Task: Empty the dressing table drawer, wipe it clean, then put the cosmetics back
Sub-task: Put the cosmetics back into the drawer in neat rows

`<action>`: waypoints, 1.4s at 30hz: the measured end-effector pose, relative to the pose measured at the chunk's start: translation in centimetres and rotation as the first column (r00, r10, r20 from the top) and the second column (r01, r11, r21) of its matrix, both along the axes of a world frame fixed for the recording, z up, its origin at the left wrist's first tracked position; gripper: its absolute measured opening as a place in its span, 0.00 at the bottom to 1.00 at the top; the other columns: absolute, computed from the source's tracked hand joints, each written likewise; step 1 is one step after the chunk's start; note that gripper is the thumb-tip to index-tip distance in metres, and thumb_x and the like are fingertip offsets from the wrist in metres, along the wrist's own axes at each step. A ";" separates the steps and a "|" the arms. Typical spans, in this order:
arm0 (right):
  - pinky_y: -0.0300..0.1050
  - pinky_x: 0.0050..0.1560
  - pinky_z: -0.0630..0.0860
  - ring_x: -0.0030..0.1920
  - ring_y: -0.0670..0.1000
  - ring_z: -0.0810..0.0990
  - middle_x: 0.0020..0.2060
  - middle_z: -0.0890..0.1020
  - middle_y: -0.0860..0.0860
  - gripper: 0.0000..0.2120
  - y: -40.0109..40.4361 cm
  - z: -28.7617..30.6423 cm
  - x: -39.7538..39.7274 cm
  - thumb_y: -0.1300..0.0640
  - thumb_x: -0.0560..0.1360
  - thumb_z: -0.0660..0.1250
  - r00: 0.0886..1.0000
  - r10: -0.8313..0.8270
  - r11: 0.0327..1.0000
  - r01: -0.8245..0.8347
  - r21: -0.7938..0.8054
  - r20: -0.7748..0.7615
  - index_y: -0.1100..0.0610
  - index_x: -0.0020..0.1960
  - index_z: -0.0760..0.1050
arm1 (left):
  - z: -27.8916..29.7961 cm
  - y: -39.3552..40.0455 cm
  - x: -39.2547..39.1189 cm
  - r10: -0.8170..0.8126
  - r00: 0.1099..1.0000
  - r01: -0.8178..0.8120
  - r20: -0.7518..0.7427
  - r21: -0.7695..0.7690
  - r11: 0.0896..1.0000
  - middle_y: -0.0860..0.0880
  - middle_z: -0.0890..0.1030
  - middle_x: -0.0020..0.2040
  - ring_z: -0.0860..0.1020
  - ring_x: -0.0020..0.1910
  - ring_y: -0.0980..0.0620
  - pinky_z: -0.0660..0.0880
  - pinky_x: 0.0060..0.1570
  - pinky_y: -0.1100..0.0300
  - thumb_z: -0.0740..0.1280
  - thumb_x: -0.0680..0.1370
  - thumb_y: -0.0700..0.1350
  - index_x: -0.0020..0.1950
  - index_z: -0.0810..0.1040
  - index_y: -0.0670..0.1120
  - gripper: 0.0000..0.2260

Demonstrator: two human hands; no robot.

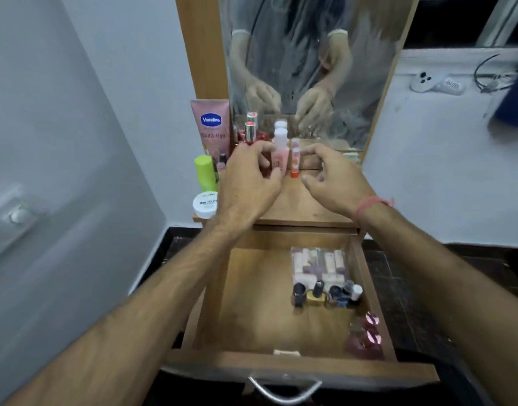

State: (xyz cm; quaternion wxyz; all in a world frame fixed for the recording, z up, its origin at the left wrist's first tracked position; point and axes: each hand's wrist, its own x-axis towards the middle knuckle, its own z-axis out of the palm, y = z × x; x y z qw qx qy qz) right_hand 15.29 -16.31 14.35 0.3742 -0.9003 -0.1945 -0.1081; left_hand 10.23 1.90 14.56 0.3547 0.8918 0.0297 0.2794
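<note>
The wooden drawer [281,367] is pulled out below the dressing table top [304,206]. Along its right side lie a clear pack of small tubes [319,265], several nail polish bottles [325,294] and pink-capped items [369,335]; its left half is bare wood. On the top, a pink bottle with a white cap [281,150] and a thin lip balm stick [295,159] stand upright. My left hand [249,183] curls beside the pink bottle, thumb at its base. My right hand [331,174] hovers just right of the stick, fingers apart.
At the top's left edge stand a Vaseline tube [210,127], a green bottle [205,172], a white jar [205,205] and lipsticks [251,131]. A mirror [310,54] rises behind. White walls flank the table. A metal handle [284,391] projects from the drawer front.
</note>
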 end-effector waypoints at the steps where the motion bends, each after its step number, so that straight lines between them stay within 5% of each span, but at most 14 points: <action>1: 0.45 0.57 0.81 0.47 0.42 0.81 0.55 0.84 0.44 0.22 0.7 -0.1 1.0 0.58 0.77 0.72 0.999 -0.037 0.999 0.037 0.010 0.008 0.45 0.69 0.77 | 0.6 0.5 0.9 0.014 0.999 -0.018 0.039 0.089 0.996 0.56 0.79 0.52 0.79 0.48 0.58 0.80 0.53 0.53 0.74 0.78 0.49 0.69 0.83 0.58 0.19; 5: 0.56 0.61 0.80 0.60 0.54 0.81 0.61 0.82 0.49 0.21 2.5 -0.5 4.2 0.54 0.78 0.70 0.983 -0.164 0.980 0.171 -0.101 0.079 0.45 0.71 0.76 | 2.7 1.1 4.2 0.004 0.999 -0.020 0.043 0.378 0.926 0.51 0.76 0.63 0.83 0.55 0.45 0.83 0.52 0.45 0.70 0.80 0.51 0.77 0.77 0.58 0.24; 11: 0.55 0.59 0.81 0.56 0.55 0.83 0.56 0.84 0.49 0.12 3.4 -1.2 6.7 0.52 0.78 0.75 0.970 -0.185 0.965 0.209 -0.157 0.155 0.46 0.60 0.81 | 3.9 0.6 7.6 0.043 0.999 -0.031 -0.005 0.598 0.801 0.48 0.75 0.63 0.83 0.55 0.38 0.79 0.48 0.46 0.69 0.83 0.53 0.68 0.84 0.54 0.14; 17: 0.46 0.51 0.77 0.49 0.46 0.80 0.43 0.85 0.42 0.08 2.2 -1.6 6.8 0.55 0.76 0.76 0.968 -0.208 0.976 0.216 -0.042 0.141 0.46 0.52 0.81 | 3.6 1.2 8.7 -0.011 0.999 -0.012 0.040 0.533 0.846 0.52 0.83 0.60 0.84 0.58 0.44 0.83 0.55 0.46 0.74 0.80 0.54 0.60 0.85 0.56 0.10; 23: 0.29 0.47 0.75 0.47 0.39 0.84 0.42 0.86 0.41 0.07 -1.4 0.2 2.7 0.53 0.74 0.77 0.984 -0.160 0.984 0.152 0.095 0.083 0.47 0.51 0.82 | 3.7 0.7 8.2 -0.003 1.000 -0.004 0.015 0.422 0.907 0.54 0.86 0.52 0.85 0.55 0.45 0.84 0.54 0.48 0.74 0.77 0.53 0.55 0.81 0.55 0.08; 26: 0.38 0.46 0.80 0.45 0.40 0.85 0.42 0.87 0.44 0.08 -4.2 1.3 -1.1 0.51 0.74 0.79 0.998 -0.067 0.992 0.067 0.104 -0.005 0.50 0.51 0.83 | 3.6 0.4 6.9 -0.062 0.998 0.049 0.023 0.366 0.929 0.53 0.86 0.54 0.85 0.54 0.49 0.85 0.55 0.46 0.75 0.79 0.51 0.60 0.80 0.55 0.11; 32: 0.32 0.38 0.75 0.37 0.38 0.81 0.45 0.88 0.45 0.11 -10.5 1.1 -9.1 0.46 0.74 0.81 0.944 0.187 0.973 -0.216 -0.081 -0.273 0.49 0.52 0.84 | 3.5 -0.4 -1.2 -0.198 0.980 0.192 -0.004 0.258 0.947 0.64 0.81 0.49 0.82 0.59 0.58 0.83 0.60 0.47 0.71 0.77 0.60 0.67 0.81 0.57 0.19; 34: 0.30 0.34 0.72 0.33 0.39 0.79 0.44 0.88 0.44 0.11 -11.7 -0.3 -10.7 0.46 0.72 0.81 0.923 0.195 0.956 -0.254 -0.145 -0.332 0.48 0.51 0.84 | 2.8 -0.9 -4.7 -0.238 0.970 0.245 -0.058 0.245 0.938 0.63 0.82 0.50 0.80 0.55 0.62 0.81 0.59 0.51 0.72 0.78 0.59 0.62 0.85 0.58 0.13; 37: 0.30 0.34 0.72 0.34 0.39 0.80 0.41 0.88 0.39 0.10 -12.4 -2.2 -11.8 0.48 0.72 0.83 0.919 0.192 0.921 -0.290 -0.260 -0.344 0.47 0.49 0.85 | 1.1 -1.5 -9.5 -0.321 0.939 0.340 -0.122 0.190 0.921 0.64 0.83 0.53 0.77 0.43 0.70 0.69 0.46 0.71 0.77 0.79 0.50 0.46 0.87 0.58 0.03; 40: 0.28 0.35 0.70 0.38 0.33 0.79 0.33 0.81 0.29 0.07 -12.4 -3.3 -12.0 0.50 0.73 0.82 0.943 0.201 0.873 -0.296 -0.389 -0.266 0.46 0.48 0.86 | -0.9 -1.8 -12.7 -0.354 0.907 0.389 -0.228 0.134 0.911 0.66 0.82 0.53 0.76 0.37 0.70 0.70 0.41 0.65 0.76 0.77 0.55 0.47 0.87 0.61 0.01; 42: 0.28 0.34 0.68 0.37 0.33 0.79 0.32 0.80 0.30 0.05 -12.0 -3.8 -11.8 0.50 0.74 0.81 0.952 0.204 0.836 -0.290 -0.465 -0.227 0.45 0.48 0.87 | -2.0 -1.8 -13.9 -0.337 0.902 0.376 -0.269 0.107 0.921 0.66 0.82 0.53 0.77 0.33 0.64 0.71 0.40 0.56 0.74 0.76 0.61 0.50 0.85 0.64 0.05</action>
